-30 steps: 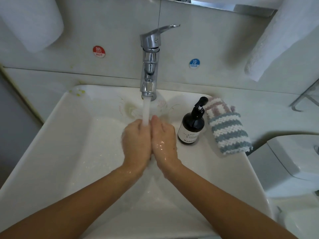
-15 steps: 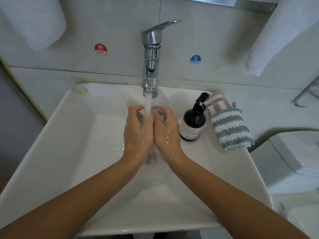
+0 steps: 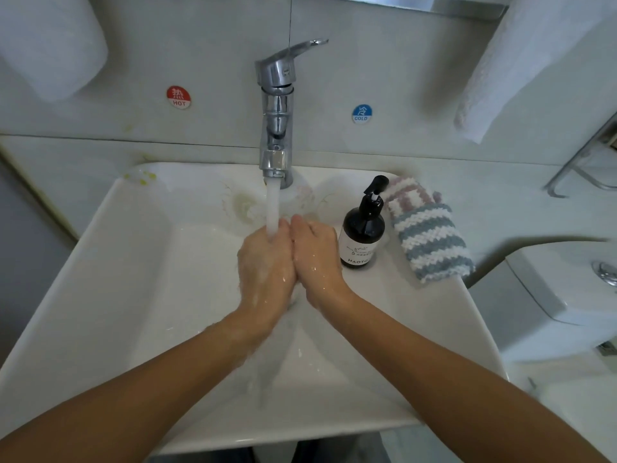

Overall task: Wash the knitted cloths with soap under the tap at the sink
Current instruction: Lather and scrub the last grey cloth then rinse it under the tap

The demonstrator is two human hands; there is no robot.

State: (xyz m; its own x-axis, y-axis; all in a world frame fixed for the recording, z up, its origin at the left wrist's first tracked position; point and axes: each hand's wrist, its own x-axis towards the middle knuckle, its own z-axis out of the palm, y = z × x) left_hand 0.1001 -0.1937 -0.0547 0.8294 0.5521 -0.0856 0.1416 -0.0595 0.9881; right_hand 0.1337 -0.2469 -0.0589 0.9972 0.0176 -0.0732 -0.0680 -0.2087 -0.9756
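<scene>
the knitted cloth i am working on is hidden in this frame: if it is anywhere, it is pressed between my two palms, and nothing of it shows past my fingers. a second knitted cloth (image 3: 429,237), striped blue-grey and white with a pinkish end, lies rolled on the right rim of the sink (image 3: 140,262), just beside the soap bottle (image 3: 362,233) and touching nothing of mine.

my left hand (image 3: 265,265) and right hand (image 3: 317,259) are pressed side to side, fingers pointing away from me toward the tap (image 3: 275,111), fingers drawn close rather than spread. whether they are curled round cloth or simply flat against each other i cannot tell from this angle. the stream of water (image 3: 272,208) falls onto the fingertips of my left hand, and both hands are wet and glistening.

i judge this to be the rubbing and rinsing step on one cloth, with the striped one not yet washed. the next move calls for keeping the bundle under the stream while working it, then squeezing it out and setting it aside before reaching for the other cloth and the pump.

as for containers: the sink basin holds only running water, sheeting down toward me under my wrists. the soap bottle is dark, so its level is not readable; its black pump stands upright on the right rim.
</scene>
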